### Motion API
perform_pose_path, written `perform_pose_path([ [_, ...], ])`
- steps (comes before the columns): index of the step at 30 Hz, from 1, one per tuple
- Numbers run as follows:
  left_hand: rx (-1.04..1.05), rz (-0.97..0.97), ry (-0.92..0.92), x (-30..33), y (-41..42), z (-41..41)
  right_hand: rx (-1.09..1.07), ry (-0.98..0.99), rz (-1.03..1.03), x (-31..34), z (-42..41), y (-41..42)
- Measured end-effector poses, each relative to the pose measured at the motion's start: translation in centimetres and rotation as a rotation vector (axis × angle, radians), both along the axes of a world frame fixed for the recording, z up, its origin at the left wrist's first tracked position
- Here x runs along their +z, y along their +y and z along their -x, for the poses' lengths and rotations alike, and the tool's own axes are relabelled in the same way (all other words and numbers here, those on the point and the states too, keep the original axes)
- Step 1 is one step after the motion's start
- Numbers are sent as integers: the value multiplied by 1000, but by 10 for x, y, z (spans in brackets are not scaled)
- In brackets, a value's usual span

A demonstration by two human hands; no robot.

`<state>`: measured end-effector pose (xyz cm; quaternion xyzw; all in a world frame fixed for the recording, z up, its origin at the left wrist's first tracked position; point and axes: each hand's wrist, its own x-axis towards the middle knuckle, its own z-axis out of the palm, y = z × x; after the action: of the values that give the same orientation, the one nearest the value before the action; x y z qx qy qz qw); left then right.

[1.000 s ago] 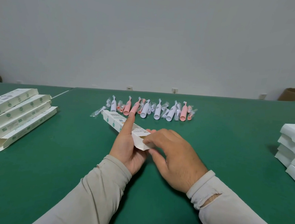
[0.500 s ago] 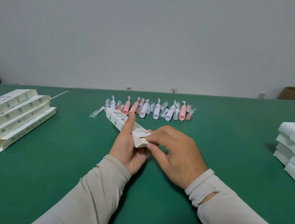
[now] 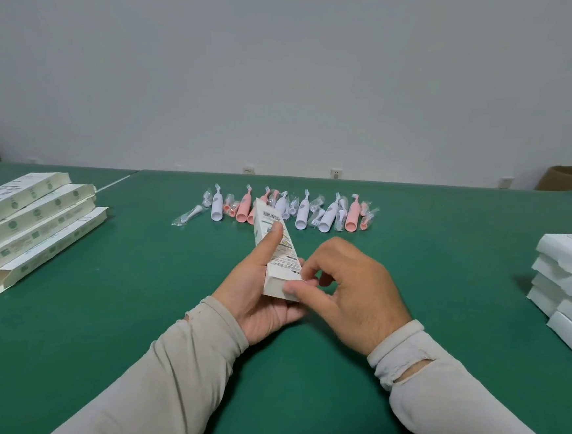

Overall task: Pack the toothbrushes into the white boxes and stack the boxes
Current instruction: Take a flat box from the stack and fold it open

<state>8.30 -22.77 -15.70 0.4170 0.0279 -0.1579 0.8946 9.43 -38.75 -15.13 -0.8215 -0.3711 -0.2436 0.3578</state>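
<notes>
Green table (image 3: 131, 341) is carrying box stacks at left (image 3: 27, 227) and right (image 3: 567, 283); toothbrushes (image 3: 298, 211) are lying in a far row; your left hand (image 3: 258, 290) is gripping the white box (image 3: 277, 250) mid-table; your right hand (image 3: 350, 290) is pinching its near end.

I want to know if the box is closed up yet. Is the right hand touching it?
Touching. The head view shows the right hand pinching the near end of the white box, thumb pressed on its end face.
</notes>
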Motion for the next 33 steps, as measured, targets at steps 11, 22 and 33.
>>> perform_pose_path([
  [11,590,-1506,-503,-10,24,-5,-93,739,-793,-1,-30,-15],
  [22,538,-1753,-494,-15,30,-8,-15,904,-983,-1,-33,-22],
  [33,521,-1728,-598,-13,38,-14,-235,839,-716,-9,-34,-23],
])
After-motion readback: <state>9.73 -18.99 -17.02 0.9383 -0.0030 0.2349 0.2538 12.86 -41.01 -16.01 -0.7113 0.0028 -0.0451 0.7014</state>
